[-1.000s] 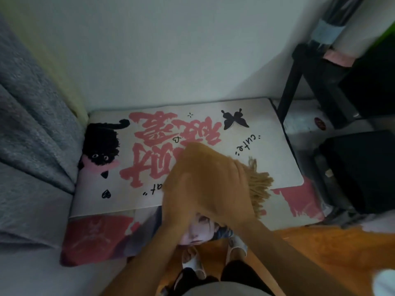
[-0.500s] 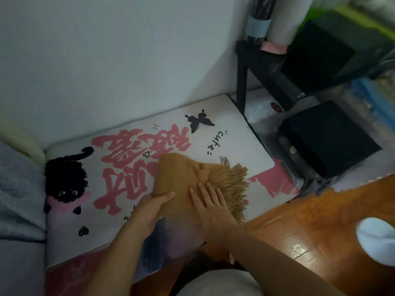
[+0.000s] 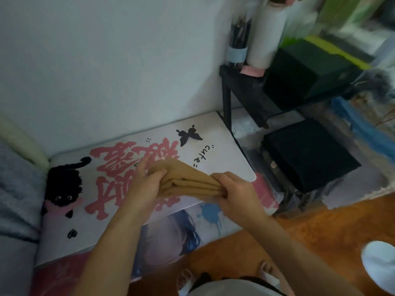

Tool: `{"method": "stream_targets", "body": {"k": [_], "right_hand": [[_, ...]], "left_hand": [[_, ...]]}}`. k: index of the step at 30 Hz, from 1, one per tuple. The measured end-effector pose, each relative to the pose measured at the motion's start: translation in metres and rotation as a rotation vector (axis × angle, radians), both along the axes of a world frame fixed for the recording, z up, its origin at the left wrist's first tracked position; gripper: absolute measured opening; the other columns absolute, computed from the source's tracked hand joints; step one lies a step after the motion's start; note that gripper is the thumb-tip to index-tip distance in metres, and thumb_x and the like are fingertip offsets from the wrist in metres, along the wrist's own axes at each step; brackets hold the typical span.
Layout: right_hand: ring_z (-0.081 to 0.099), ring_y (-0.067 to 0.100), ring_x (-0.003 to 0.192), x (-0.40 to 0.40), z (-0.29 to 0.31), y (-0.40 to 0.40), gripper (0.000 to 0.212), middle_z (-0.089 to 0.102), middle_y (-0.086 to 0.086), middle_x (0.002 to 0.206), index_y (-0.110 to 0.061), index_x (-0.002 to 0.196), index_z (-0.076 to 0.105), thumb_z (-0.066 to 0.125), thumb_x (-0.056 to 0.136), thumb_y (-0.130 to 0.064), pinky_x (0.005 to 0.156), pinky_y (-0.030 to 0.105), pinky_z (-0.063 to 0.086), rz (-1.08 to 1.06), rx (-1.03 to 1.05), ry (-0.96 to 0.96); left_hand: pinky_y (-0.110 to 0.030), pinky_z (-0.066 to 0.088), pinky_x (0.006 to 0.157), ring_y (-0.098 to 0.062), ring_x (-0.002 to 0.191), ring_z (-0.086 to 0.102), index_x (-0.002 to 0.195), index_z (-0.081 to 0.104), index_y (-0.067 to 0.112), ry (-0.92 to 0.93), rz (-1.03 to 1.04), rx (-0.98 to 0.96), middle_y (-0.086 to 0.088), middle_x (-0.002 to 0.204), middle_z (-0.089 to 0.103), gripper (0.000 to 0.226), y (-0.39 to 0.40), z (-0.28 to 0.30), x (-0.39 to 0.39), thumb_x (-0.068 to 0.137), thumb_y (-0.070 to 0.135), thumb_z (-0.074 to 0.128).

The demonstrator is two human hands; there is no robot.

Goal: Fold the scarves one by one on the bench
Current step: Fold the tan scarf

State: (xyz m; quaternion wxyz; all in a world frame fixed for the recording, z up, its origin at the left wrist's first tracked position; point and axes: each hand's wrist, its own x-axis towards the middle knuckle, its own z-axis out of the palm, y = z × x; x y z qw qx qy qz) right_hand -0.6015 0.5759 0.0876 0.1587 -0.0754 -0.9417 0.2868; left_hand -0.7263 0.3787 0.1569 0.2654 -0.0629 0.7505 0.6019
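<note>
A tan scarf (image 3: 188, 178) is folded into a thick stack of several layers and sits just above the bench (image 3: 224, 150), a white cushioned top printed with pink characters, a black cat and a butterfly. My left hand (image 3: 143, 184) grips the stack's left end, thumb on top and fingers behind. My right hand (image 3: 235, 191) grips the right end, fingers curled over the edge. The scarf's fringe is hidden inside the fold or under my right hand.
A white wall rises right behind the bench. A black stand (image 3: 241, 90) with a pencil cup (image 3: 237, 50) and a white cylinder (image 3: 265, 33) sits at right, black boxes (image 3: 310, 154) below it. A grey blanket (image 3: 15, 199) lies at left. My sandalled feet (image 3: 186, 280) stand on the wooden floor.
The scarf lay flat with its fringe showing and my hands pressing it. Now it is folded once more, the fringe is out of sight, and both hands grip its ends.
</note>
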Motion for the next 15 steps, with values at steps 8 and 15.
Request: {"method": "stream_targets", "body": {"k": [8, 15], "right_hand": [[0.064, 0.007, 0.073, 0.071, 0.12, 0.156, 0.007, 0.066, -0.005, 0.079, -0.028, 0.088, 0.067, 0.066, 0.081, -0.028, 0.07, 0.036, 0.057, 0.3, -0.095, -0.357], [0.065, 0.009, 0.075, 0.114, 0.14, 0.236, 0.009, 0.067, -0.004, 0.081, -0.028, 0.088, 0.07, 0.069, 0.084, -0.02, 0.072, 0.037, 0.057, 0.433, -0.134, -0.427]], "left_hand": [[-0.021, 0.046, 0.101, 0.015, 0.117, 0.051, 0.139, 0.037, 0.061, 0.446, -0.72, -0.296, 0.039, 0.129, 0.05, 0.082, 0.082, 0.059, 0.107, 0.072, 0.053, 0.083], [-0.017, 0.046, 0.097, 0.012, 0.119, 0.053, 0.137, 0.044, 0.056, 0.441, -0.647, -0.182, 0.035, 0.129, 0.054, 0.055, 0.149, 0.064, 0.166, 0.085, 0.058, 0.062]]}}
